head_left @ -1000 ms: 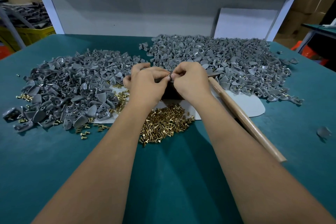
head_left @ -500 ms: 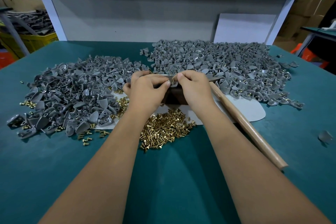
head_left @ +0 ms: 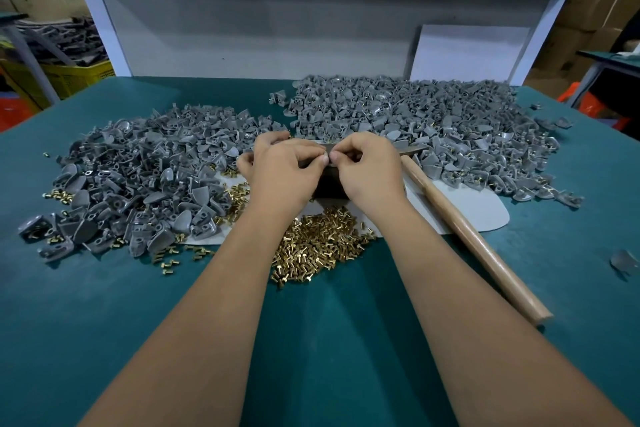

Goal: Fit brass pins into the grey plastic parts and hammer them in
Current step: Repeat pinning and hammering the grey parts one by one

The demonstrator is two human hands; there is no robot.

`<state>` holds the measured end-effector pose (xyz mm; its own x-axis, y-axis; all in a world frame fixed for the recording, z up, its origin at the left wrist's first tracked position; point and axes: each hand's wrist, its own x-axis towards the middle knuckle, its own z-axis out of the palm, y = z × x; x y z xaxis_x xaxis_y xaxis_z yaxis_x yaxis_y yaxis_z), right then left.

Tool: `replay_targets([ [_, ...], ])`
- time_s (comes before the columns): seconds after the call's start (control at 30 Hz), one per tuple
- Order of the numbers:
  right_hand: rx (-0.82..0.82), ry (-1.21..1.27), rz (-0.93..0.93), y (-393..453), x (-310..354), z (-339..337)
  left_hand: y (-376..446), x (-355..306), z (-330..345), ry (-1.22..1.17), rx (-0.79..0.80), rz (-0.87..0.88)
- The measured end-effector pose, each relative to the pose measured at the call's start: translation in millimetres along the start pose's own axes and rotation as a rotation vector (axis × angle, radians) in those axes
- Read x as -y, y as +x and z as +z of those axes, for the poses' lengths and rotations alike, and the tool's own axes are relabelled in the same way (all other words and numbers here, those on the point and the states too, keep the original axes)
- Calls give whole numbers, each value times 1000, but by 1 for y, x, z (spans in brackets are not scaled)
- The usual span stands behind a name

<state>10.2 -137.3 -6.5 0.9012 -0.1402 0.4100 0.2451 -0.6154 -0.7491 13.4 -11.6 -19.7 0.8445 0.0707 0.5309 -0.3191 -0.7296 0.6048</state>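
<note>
Two hands pinching a grey part at mid-bench

Both hands meet over the middle of the green bench (head_left: 311, 340). Left hand (head_left: 282, 172): fingers curled, thumb and forefinger tips pinched together on a small grey part (head_left: 329, 148), which is mostly hidden between the two hands. Right hand (head_left: 369, 166): fingers likewise curled, thumb and forefinger tips pressed against those of the left hand at the same part. Whether a pin is held between the fingertips cannot be told.

Directly beneath the hands stands a dark block (head_left: 329, 185), resting on a pale mat (head_left: 485, 210) that lies across the centre of the bench.

Loose brass pins (head_left: 318, 243) form a heap at the near edge of the mat, between the forearms; smaller scatters lie towards the left edge of the bench.

Grey plastic parts occupy two heaps: the left heap (head_left: 145, 177) spreads towards the left edge, and the right heap (head_left: 433, 128) runs along the far edge towards the far right corner, many of its pieces showing brass.

Hammer (head_left: 467, 236): wooden handle lying diagonally just beside the right forearm, head end hidden behind the right hand, untouched by either hand.

One stray grey piece (head_left: 623, 265) lies alone near the right edge.
</note>
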Motion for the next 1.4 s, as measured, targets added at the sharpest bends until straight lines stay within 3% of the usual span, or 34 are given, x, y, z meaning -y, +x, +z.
replay_targets([
  [0.4, 54, 12, -33, -2, -2, -5, -1, 0, 0, -22, 0, -14],
  [0.47, 2, 15, -25, -2, -2, -16, 0, 0, -1, -26, 15, -34],
  [0.53, -156, -217, -12, -1, -5, -33, -1, 0, -1, -33, 26, -55],
  [0.6, -254, -648, 6, -2, -16, -51, -1, 0, -1, -40, 25, -69],
  [0.7, -95, -875, 230, -7, -29, -63, -1, 0, -2, -67, 18, -99],
  [0.8, 51, -876, 342, -6, -34, -59, -2, 0, -1, -91, 29, -140],
  [0.93, 70, -798, 347, -3, -31, -58, -3, 1, -2, -115, 57, -167],
  [1.17, -101, -601, 147, -2, -5, -77, -1, -2, -2, -85, 60, -204],
  [1.27, 14, -450, 46, -1, 17, -86, -2, -3, 1, -38, 34, -199],
  [1.4, 148, -488, -20, -2, 39, -90, -1, -4, 1, 6, 16, -204],
])
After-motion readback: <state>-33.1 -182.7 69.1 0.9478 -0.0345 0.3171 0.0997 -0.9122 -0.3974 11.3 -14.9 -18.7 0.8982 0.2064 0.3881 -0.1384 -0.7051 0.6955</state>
